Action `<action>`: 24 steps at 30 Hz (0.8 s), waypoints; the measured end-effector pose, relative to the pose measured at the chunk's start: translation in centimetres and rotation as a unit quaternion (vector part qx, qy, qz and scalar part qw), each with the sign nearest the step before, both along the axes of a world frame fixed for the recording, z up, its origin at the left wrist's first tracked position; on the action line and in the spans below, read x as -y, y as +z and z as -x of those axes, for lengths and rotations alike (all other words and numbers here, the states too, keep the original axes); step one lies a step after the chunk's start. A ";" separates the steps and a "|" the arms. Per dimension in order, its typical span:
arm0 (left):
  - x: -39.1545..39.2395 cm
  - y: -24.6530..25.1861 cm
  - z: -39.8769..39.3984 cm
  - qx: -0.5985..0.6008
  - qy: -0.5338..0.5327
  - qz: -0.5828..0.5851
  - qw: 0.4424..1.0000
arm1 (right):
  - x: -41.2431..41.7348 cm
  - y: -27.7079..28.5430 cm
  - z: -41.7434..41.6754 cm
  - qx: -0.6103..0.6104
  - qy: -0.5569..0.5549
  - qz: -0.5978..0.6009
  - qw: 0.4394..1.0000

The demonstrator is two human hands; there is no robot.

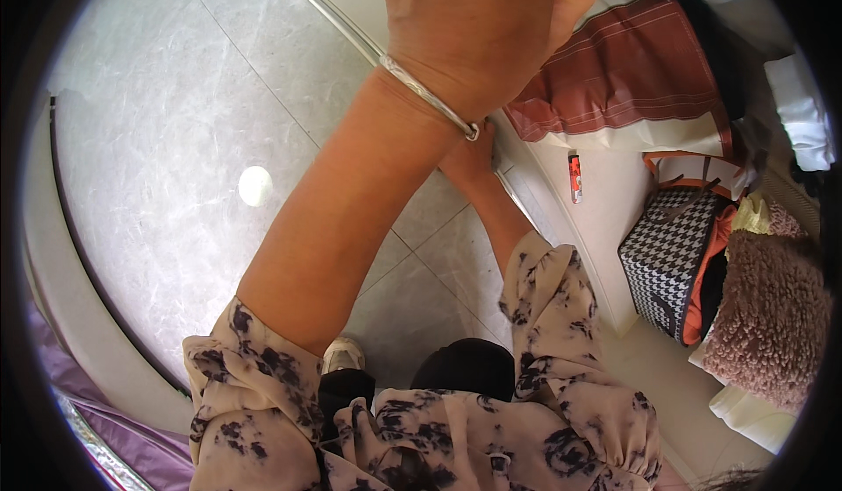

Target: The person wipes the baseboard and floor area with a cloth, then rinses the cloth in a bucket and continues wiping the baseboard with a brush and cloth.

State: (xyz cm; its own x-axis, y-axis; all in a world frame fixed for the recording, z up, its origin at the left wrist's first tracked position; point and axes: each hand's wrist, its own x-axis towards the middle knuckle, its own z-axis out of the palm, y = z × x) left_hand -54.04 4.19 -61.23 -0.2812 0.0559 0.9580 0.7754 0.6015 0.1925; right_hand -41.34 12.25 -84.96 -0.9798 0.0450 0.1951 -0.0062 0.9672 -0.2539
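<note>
My left hand [477, 27] is raised close to the camera at the top of the view, with a silver bangle [427, 93] around its wrist. Its fingers are curled or cut off by the top edge, so what they hold is hidden. Below and behind that wrist, my right hand [468, 159] reaches down beside the metal-trimmed edge of a pale cabinet base [559, 221]; the left wrist covers part of it, and its grip is unclear. Nearby on the cabinet base lies a small red printed packet or lighter-like item [575, 178]. A reddish-brown and cream bag [625, 70] lies just past it.
A houndstooth bag [664, 261] with orange lining stands at the right, next to a brown fluffy textile [766, 317]. Grey floor tiles [158, 162] spread to the left. Purple fabric [118, 418] lies at the lower left, beyond a pale curved-looking edge [72, 280].
</note>
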 end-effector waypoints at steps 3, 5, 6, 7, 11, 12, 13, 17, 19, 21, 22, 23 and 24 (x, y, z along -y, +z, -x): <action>0.2 -0.2 0.1 0.004 -0.004 0.000 1.000 | -1.6 0.3 -2.2 0.061 0.025 -0.022 0.998; 0.4 0.8 -0.5 -0.028 -0.030 -0.015 0.999 | -2.4 1.1 -4.3 0.082 0.036 -0.018 0.996; 0.2 1.4 -1.7 -0.055 -0.059 -0.034 0.996 | -3.0 1.0 -5.6 0.086 0.035 -0.010 0.996; 0.2 1.8 -2.3 -0.056 -0.073 -0.043 0.995 | -3.5 1.0 -6.7 0.090 0.035 -0.001 0.995; -0.2 1.7 -3.0 -0.055 -0.085 -0.054 0.993 | -4.3 0.9 -9.1 0.088 0.012 0.005 0.996; -0.5 1.4 -2.6 -0.054 -0.081 -0.049 0.994 | -4.1 1.0 -9.0 0.080 0.002 0.009 0.997; -0.4 1.4 -2.6 -0.052 -0.078 -0.046 0.994 | -3.6 1.0 -8.7 0.071 -0.007 0.016 0.997; -0.1 1.3 -1.4 -0.051 -0.055 -0.022 0.997 | -0.2 0.6 -4.5 0.018 -0.027 0.034 0.999; -0.4 0.5 -1.3 -0.048 -0.052 -0.024 0.997 | 0.3 0.1 -2.7 0.021 -0.054 0.014 0.998; -0.6 0.1 -0.6 -0.051 -0.045 -0.023 0.997 | -0.4 -0.9 -2.1 0.001 -0.057 0.042 0.998; -0.4 0.2 -0.5 -0.055 -0.041 -0.020 0.997 | -0.7 -1.2 -1.9 -0.021 -0.056 0.079 0.995; -0.3 0.2 -0.5 -0.058 -0.040 -0.019 0.997 | -1.0 -1.5 -1.5 -0.044 -0.054 0.116 0.991; -0.4 0.1 -0.5 -0.058 -0.041 -0.014 0.997 | -0.6 -1.3 -0.9 -0.053 -0.061 0.120 0.990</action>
State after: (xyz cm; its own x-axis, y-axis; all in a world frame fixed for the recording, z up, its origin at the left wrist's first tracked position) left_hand -53.55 4.55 -61.10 -0.1639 0.0459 0.9854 0.8393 0.5314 0.1148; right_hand -40.41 12.88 -86.22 -0.9389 0.2197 0.2649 0.0693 0.8747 -0.4798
